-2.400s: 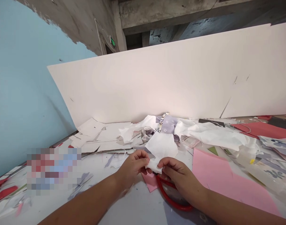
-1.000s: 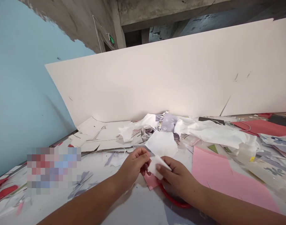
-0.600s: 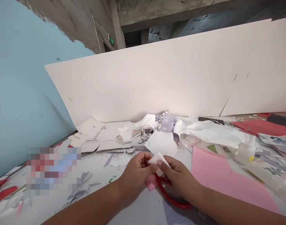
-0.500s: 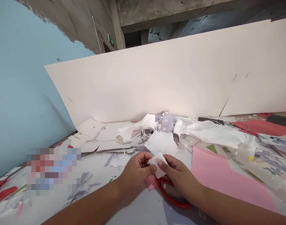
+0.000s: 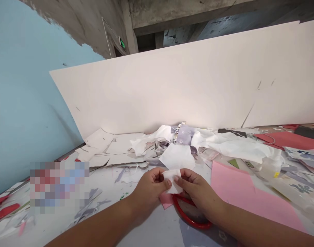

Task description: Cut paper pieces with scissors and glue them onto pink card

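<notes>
A small white piece of paper or thin cloth (image 5: 173, 185) is pinched between my two hands, low over the table. My left hand (image 5: 153, 185) grips its left side, thumb on top. My right hand (image 5: 195, 187) holds its right side, thumb also on the face. Below them lies a pair of scissors with red handles (image 5: 191, 221); my right hand covers part of it, and the blades are hidden. A small pink piece (image 5: 166, 201) shows under the white one, beside the scissors. Just beyond my hands rests a larger white sheet (image 5: 178, 157).
A large pink sheet (image 5: 249, 195) lies to the right, with a clear plastic bottle (image 5: 271, 164) past it. White board scraps (image 5: 105, 147) are stacked at the back left. A tall white panel (image 5: 172, 89) stands behind the table. Red sheets (image 5: 296, 139) lie far right.
The white piece has turned from a tilted, diamond-like position to nearly square in my fingers. Both hands stay in almost the same place.
</notes>
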A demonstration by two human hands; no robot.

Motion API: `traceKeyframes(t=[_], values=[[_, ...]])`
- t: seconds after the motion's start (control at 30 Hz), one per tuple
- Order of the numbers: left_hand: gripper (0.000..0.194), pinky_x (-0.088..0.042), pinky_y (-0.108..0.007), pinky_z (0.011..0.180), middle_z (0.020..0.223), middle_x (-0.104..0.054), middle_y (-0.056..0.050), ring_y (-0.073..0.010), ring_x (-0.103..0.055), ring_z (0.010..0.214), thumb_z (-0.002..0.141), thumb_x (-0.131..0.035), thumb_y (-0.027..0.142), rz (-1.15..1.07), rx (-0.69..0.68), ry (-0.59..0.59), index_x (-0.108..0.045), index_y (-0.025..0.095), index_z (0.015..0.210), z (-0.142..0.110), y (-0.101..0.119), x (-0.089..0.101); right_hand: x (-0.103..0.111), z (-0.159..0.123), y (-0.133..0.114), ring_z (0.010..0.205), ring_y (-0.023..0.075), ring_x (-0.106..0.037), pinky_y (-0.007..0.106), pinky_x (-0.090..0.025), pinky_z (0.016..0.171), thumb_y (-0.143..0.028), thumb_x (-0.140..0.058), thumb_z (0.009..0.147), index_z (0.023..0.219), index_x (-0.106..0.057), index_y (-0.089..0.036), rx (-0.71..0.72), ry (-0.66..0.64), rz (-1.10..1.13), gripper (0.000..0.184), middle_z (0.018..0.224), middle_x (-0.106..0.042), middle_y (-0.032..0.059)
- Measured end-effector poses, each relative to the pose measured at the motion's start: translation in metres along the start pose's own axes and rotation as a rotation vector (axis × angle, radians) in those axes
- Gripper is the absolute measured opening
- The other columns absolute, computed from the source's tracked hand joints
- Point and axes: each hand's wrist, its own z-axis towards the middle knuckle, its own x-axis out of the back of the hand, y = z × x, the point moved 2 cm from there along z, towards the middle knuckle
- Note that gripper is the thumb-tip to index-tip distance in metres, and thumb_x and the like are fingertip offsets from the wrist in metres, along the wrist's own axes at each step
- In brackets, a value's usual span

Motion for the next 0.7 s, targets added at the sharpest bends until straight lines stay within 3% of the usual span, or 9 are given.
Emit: traceKeyframes(t=[0.17, 0.33, 0.5, 0.7], values=[[0.028, -0.037, -0.021, 0.058, 0.066, -0.05, 0.003, -0.0083, -0.046, 0.06, 0.059, -0.074, 0.029, 0.048, -0.051, 0.045, -0.055, 0.015, 0.074, 0.0026, 0.0002, 0.0077, 0.0008, 0.0005, -0.0003, 0.044, 0.0051, -0.032, 0.019, -0.028, 0.045, -0.042, -0.065, 0.068, 0.067, -0.051, -0.017, 0.019, 0.028, -0.032, 0.028, 0.049, -0.041, -0.0074], [0.03, -0.037, -0.022, 0.058, 0.068, -0.052, 0.002, -0.01, -0.048, 0.062, 0.06, -0.073, 0.034, 0.08, -0.035, -0.032, -0.055, 0.016, 0.076, 0.0012, -0.0002, 0.0053, -0.0012, -0.0007, -0.0018, 0.049, 0.0066, -0.038, 0.022, -0.039, 0.054, -0.044, -0.064, 0.068, 0.066, -0.05, -0.018, 0.029, 0.02, 0.03, 0.03, 0.053, -0.041, -0.0069], [0.022, -0.039, -0.023, 0.059, 0.067, -0.055, 0.001, -0.0108, -0.051, 0.061, 0.064, -0.069, 0.032, 0.062, -0.013, 0.005, -0.056, 0.015, 0.072, -0.001, 0.0013, 0.0025, -0.0016, -0.0009, -0.0033, 0.044, 0.0054, -0.035, 0.019, -0.029, 0.045, -0.041, -0.068, 0.065, 0.071, -0.052, -0.018, 0.028, 0.017, 0.021, 0.028, 0.05, -0.043, -0.0077], [0.021, -0.041, -0.025, 0.064, 0.07, -0.06, 0.0, -0.0124, -0.055, 0.065, 0.064, -0.069, 0.024, 0.083, 0.005, -0.087, -0.057, 0.016, 0.079, -0.0016, 0.0053, 0.0085, -0.0009, -0.0017, -0.0055, 0.038, 0.0049, -0.034, 0.018, -0.026, 0.04, -0.043, -0.069, 0.063, 0.077, -0.052, -0.019, -0.029, 0.013, 0.04, 0.032, 0.047, -0.045, -0.0082]])
